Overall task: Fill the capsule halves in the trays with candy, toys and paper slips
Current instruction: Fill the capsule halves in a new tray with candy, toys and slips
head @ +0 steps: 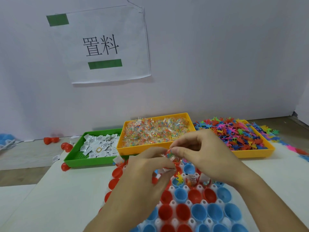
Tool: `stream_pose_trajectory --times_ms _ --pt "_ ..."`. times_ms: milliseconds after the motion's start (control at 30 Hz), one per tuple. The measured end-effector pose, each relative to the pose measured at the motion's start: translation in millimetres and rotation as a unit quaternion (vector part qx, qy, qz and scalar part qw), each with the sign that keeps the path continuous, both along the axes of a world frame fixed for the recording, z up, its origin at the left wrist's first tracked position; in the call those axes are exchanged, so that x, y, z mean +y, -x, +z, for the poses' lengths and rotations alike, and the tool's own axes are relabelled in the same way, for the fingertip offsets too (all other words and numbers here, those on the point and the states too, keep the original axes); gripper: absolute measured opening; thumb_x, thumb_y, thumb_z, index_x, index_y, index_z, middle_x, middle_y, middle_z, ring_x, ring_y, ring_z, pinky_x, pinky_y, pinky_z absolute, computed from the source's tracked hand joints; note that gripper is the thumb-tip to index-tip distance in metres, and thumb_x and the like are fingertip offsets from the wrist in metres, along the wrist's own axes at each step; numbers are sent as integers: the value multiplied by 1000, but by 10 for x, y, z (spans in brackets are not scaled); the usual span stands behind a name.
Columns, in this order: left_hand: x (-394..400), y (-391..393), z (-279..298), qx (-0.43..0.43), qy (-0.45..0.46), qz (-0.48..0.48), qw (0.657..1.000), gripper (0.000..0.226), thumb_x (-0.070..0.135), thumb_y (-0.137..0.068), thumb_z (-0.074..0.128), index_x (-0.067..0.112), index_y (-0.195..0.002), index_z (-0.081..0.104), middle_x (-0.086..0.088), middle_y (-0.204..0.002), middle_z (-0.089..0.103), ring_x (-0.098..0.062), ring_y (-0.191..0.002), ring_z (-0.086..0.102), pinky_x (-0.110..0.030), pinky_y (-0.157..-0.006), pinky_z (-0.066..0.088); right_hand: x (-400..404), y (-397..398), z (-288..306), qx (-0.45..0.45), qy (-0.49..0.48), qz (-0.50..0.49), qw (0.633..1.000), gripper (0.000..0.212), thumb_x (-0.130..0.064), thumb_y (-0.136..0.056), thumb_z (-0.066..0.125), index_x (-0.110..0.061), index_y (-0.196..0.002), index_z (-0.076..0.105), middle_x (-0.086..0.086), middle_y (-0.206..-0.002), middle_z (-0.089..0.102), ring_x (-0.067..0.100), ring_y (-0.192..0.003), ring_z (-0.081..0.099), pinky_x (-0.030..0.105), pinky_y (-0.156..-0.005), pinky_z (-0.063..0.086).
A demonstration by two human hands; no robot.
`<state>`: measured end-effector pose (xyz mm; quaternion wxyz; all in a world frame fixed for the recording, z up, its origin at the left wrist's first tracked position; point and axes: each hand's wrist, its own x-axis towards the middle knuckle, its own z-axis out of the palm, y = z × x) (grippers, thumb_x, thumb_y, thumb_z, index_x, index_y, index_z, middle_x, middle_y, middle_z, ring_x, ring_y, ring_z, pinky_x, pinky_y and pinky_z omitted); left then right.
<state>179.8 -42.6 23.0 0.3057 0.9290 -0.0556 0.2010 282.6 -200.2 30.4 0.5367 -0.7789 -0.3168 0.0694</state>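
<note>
I am holding both hands together over the far end of the white capsule tray (215, 204), just near of the yellow candy tray (157, 131). My right hand (207, 156) is pinching a small clear candy packet (171, 154) with coloured beads inside; the packet is sitting between my right thumb and fingertips, at the point where the two hands meet. My left hand (143, 178) is curled, fingers bent inward, and its fingertips are touching the near-left side of the same packet. I am also holding something white under the left fingers, possibly a paper slip; I cannot tell for certain.

The packet is hovering above the far rows of red and blue capsule halves (199, 211), not resting in any of them. Directly near of it, a few halves are already holding contents: one blue half with a yellow toy (179, 178), and neighbours with slips and candy. The nearer rows are showing bare interiors.

To the far left, the green tray (73, 156) is holding folded paper slips (98, 144). To the far right, a second yellow tray (257, 152) is heaped with coloured plastic toys (234, 133).
</note>
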Motion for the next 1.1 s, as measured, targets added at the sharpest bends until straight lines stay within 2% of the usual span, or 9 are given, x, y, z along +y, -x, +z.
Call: stream_pose_trajectory --times_ms 167,333,500,600,767,867,967,1033,1100 --pt "-28 -30 97 -74 -37 -10 997 17 9 -84 75 24 -91 79 11 -95 70 -4 -82 63 -22 -67 52 -23 38 67 63 -57 21 996 5 -15 -87 74 -16 -88 79 0 -80 77 11 -78 74 22 -75 59" --pt "-14 -54 179 -119 -86 -6 989 15 4 -78 73 17 -86 78 7 -84 70 -4 -70 59 -24 -64 50 -22 64 87 117 -110 40 986 7 -12 -88 71 -11 -92 77 9 -78 75 15 -71 71 20 -67 57" --pt "-13 -50 226 -107 -71 -13 992 15 12 -81 64 19 -85 77 11 -80 69 -3 -69 60 -25 -62 48 -27 75 99 105 -104 71 986 12 -13 -88 70 -13 -98 78 0 -88 77 7 -81 72 15 -72 54" --pt "4 -50 243 -95 -71 -14 993 14 15 -82 64 21 -81 76 13 -75 66 -6 -67 59 -27 -60 47 -22 79 99 93 -100 74 988 14 -15 -84 73 -13 -97 77 -1 -89 78 8 -85 74 14 -74 53" --pt "62 -48 252 -65 -39 -38 996 13 20 -84 66 24 -83 78 14 -77 68 -6 -72 62 -26 -65 50 8 76 78 85 -96 43 991 10 -10 -84 73 -16 -90 79 -1 -80 78 8 -75 74 14 -68 55" --pt "105 -54 250 -43 -28 -47 998 13 12 -85 73 24 -86 79 14 -78 68 -7 -75 63 -23 -68 50 18 71 64 80 -92 39 992 9 -7 -85 72 -13 -87 79 2 -73 76 7 -66 72 14 -63 54" --pt "157 -55 263 -25 -22 -54 998 13 12 -85 74 24 -85 79 14 -79 69 -6 -77 64 -17 -69 50 36 60 43 73 -83 34 993 9 -6 -84 73 -12 -87 79 1 -72 76 7 -66 72 13 -62 53" --pt "207 -51 276 -13 -18 -46 999 10 15 -86 73 24 -84 78 14 -78 70 -7 -77 65 -20 -70 51 45 37 4 49 -50 18 997 10 -6 -84 75 -15 -85 80 -2 -74 77 8 -70 73 16 -65 56" --pt "271 -40 290 -14 -10 -27 999 10 15 -86 72 23 -82 78 14 -76 71 -8 -76 65 -22 -70 52 49 -6 -66 -18 37 -11 999 12 -11 -84 78 -22 -80 81 -11 -75 76 2 -74 71 18 -71 57"
